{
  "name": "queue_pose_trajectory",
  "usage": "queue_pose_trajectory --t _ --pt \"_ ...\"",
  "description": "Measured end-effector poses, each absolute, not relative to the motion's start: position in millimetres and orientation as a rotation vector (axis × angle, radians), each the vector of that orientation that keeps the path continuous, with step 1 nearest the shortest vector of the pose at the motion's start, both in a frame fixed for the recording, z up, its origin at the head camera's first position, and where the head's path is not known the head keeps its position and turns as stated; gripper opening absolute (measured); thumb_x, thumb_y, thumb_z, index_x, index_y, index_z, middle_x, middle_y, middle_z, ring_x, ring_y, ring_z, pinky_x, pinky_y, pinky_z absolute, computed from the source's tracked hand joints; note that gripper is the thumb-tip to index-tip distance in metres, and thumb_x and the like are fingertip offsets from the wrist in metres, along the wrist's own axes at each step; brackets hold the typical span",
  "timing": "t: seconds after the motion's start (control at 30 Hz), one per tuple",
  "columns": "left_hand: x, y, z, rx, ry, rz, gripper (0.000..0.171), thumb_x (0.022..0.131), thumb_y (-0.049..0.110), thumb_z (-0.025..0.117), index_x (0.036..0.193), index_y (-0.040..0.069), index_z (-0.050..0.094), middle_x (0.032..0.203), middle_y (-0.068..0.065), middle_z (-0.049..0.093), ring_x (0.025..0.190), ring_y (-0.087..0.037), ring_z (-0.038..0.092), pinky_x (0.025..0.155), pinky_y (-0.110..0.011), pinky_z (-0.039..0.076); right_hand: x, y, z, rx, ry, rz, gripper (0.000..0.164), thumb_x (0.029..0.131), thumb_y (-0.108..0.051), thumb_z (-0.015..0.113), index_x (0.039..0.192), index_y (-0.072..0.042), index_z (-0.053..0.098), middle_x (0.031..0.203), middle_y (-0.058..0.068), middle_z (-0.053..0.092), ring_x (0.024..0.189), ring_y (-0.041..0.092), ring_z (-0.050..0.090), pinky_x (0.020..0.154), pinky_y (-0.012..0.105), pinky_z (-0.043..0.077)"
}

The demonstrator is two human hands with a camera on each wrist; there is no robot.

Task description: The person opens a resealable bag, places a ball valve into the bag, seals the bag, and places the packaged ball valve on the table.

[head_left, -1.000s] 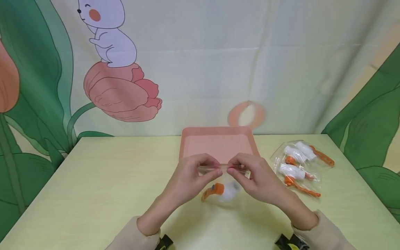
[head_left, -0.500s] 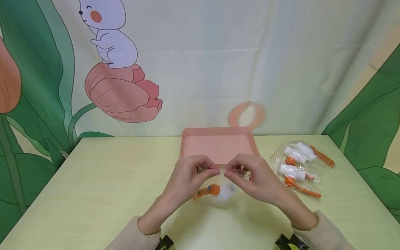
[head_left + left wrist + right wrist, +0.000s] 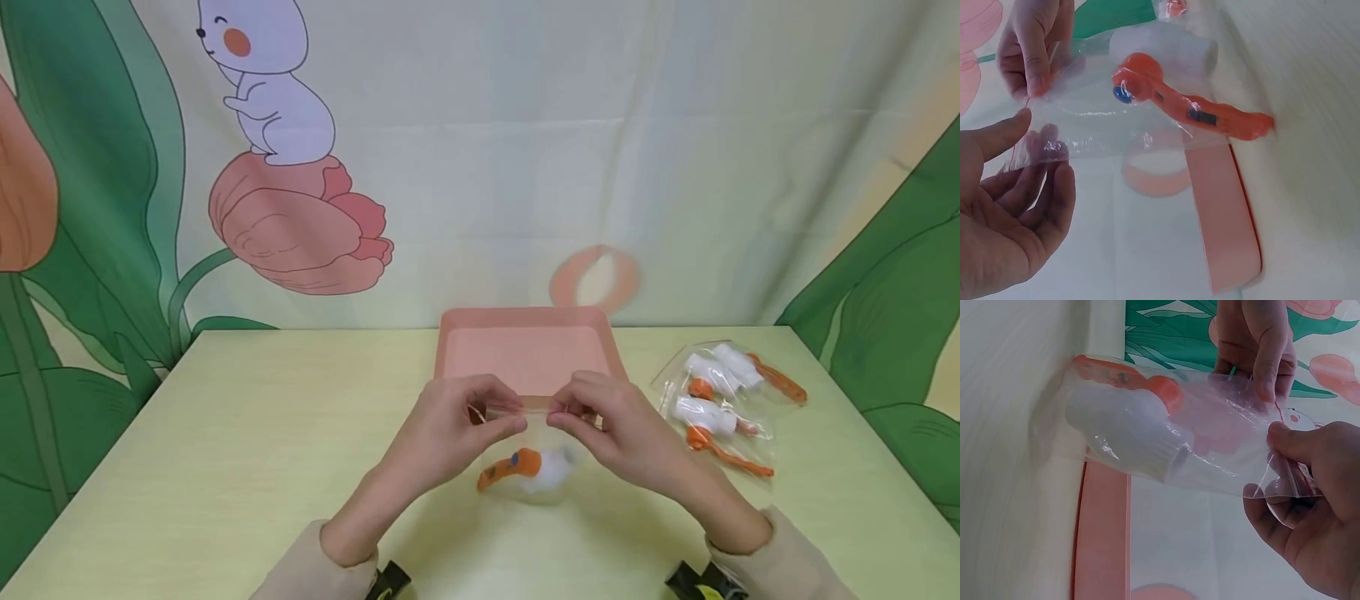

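Both hands hold up a clear zip bag (image 3: 536,432) by its red-lined top edge, over the table in front of the tray. My left hand (image 3: 444,429) pinches the edge on the left, thumb against fingers. On the right, my right hand (image 3: 626,429) pinches the same edge. Low in the bag lie a white plastic piece (image 3: 1119,422), ribbed at one end, and a curved orange piece (image 3: 1191,109) with a blue round spot. The bag's bottom hangs close to the tabletop; whether it touches, I cannot tell.
A pink tray (image 3: 525,350) stands behind the hands at the table's back edge. To the right, clear bags (image 3: 720,408) with more white and orange pieces lie on the pale table (image 3: 262,433). A printed curtain (image 3: 480,167) hangs behind.
My fingertips have moved slightly apart along the bag's top edge. The bag's contents swung left, then back a little right. Both hands kept their pinch.
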State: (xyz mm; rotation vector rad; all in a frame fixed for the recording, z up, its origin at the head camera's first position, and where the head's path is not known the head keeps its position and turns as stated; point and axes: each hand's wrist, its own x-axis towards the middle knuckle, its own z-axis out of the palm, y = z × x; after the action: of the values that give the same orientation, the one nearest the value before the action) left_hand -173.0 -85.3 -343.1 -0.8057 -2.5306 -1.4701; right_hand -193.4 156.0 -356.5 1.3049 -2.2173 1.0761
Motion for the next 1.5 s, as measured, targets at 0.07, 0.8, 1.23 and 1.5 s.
queue_pose_trajectory --t 0.07,0.8,1.23,1.5 --pt "-173.2 -87.2 -343.6 -0.791 -2.542 -1.488 0.007 0.09 0.011 0.081 0.089 0.015 0.075 0.081 0.011 0.071 0.075 -0.009 0.067 0.071 -0.031 0.059 -193.4 157.2 -356.2 1.296 -2.214 1.083 0.022 0.087 0.003 0.078 0.092 -0.015 0.068 0.077 -0.011 0.053 0.068 0.005 0.049 0.057 0.024 0.047" --pt "-171.7 -85.9 -346.7 -0.789 -2.49 -1.545 0.009 0.086 0.01 0.084 0.079 0.014 0.08 0.074 0.001 0.073 0.064 -0.026 0.068 0.056 -0.024 0.052 -194.9 154.8 -359.2 1.369 -2.222 1.098 0.018 0.087 0.001 0.079 0.094 -0.015 0.074 0.078 -0.011 0.057 0.067 0.004 0.051 0.056 0.025 0.048" --pt "-174.2 -90.3 -344.1 -0.715 -2.576 -1.64 0.005 0.089 0.015 0.082 0.086 0.015 0.078 0.078 0.004 0.074 0.073 -0.021 0.071 0.067 -0.027 0.055 -195.9 159.3 -357.1 1.382 -2.209 1.047 0.02 0.085 0.0 0.081 0.093 -0.017 0.075 0.076 -0.012 0.053 0.066 0.004 0.048 0.056 0.018 0.042" --pt "-172.6 -87.5 -343.6 -0.696 -2.504 -1.672 0.011 0.089 0.012 0.082 0.08 0.012 0.076 0.075 0.0 0.073 0.062 -0.013 0.063 0.056 -0.022 0.045 -196.3 158.0 -356.7 1.336 -2.151 1.1 0.022 0.082 0.0 0.084 0.094 -0.016 0.077 0.077 -0.012 0.059 0.066 0.005 0.051 0.054 0.024 0.046"
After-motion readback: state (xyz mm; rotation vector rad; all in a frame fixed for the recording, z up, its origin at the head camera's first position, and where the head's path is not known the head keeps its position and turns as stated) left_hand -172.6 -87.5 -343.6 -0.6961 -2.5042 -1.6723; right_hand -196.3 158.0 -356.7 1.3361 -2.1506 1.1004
